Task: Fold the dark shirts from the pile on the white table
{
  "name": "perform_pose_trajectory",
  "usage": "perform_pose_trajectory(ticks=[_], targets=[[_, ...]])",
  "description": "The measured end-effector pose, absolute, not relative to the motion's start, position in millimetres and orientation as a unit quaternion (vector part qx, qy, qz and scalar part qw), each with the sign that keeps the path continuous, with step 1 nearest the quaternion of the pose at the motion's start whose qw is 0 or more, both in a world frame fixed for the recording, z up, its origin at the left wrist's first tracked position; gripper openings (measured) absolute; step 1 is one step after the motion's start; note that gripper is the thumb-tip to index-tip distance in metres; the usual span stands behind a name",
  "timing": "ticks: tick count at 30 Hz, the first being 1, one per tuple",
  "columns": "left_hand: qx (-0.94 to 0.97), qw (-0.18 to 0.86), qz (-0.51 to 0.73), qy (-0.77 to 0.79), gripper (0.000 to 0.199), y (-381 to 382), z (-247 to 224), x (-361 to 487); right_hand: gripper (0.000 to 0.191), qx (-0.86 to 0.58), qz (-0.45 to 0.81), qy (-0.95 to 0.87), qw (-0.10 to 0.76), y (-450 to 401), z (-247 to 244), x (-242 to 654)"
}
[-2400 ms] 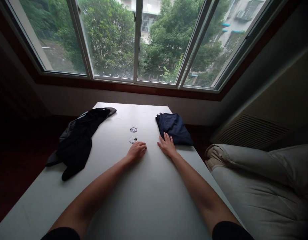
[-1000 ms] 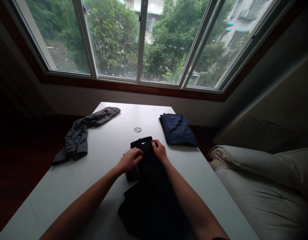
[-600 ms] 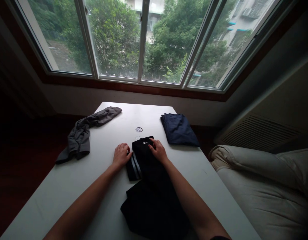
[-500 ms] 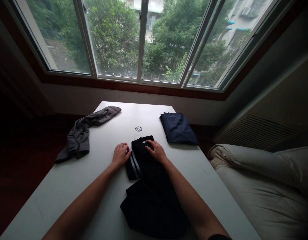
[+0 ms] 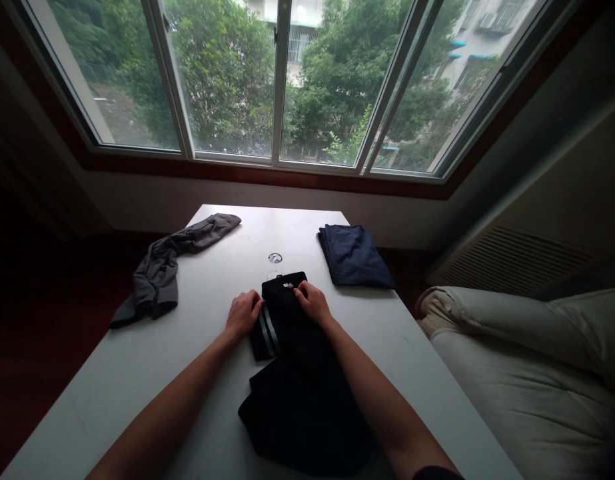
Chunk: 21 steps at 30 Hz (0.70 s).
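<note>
A black garment lies partly folded on the white table, with its narrow end pointing away from me. Two light stripes cross a folded part on its left side, and a small white label shows near its far edge. My left hand is closed at the left edge, just above the stripes, fingertips pinching the cloth. On the other side, my right hand has its thumb and fingers closed on the far right edge beside the label. The near end of the garment lies between my forearms.
A crumpled grey garment hangs partly over the left edge of the white table. A folded navy garment lies at the right edge. A pale sofa stands to the right, and a window is beyond the table.
The fingers of my right hand have closed onto the far edge of the black garment. My left fingers have drawn together at its left edge. The garment itself has hardly moved.
</note>
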<state>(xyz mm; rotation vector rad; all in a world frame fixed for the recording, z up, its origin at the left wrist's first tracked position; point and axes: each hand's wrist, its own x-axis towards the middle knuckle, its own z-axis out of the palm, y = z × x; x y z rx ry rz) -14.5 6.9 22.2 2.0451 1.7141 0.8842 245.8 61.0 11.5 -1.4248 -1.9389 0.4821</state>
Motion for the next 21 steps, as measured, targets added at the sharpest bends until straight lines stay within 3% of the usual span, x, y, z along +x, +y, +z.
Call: perform_pose_trajectory(ticks=[5,8,12,16,21], targets=[[0.665,0.278,0.360,0.592,0.017,4.6,23.6,-10.9,0.024,-0.538,0.207,-0.728,0.370,60.1,13.3,247.2],[0.582,0.374,0.461,0.556,0.025,5.0,24.5,-4.8,0.024,-0.527,0.237,-0.713,0.397,59.9,14.0,247.8],[0.449,0.484,0.588,0.467,0.038,4.4,30.3,6.0,0.038,-0.472,0.354,-0.684,0.429,58.5,15.0,241.4],[0.419,0.495,0.615,0.448,0.040,4.8,35.3,9.1,0.033,-0.418,0.431,-0.672,0.434,54.3,20.8,230.5],[0.367,0.496,0.647,0.448,0.039,13.1,39.5,0.2,0.032,-0.372,0.399,-0.742,0.390,45.2,32.8,220.4]])
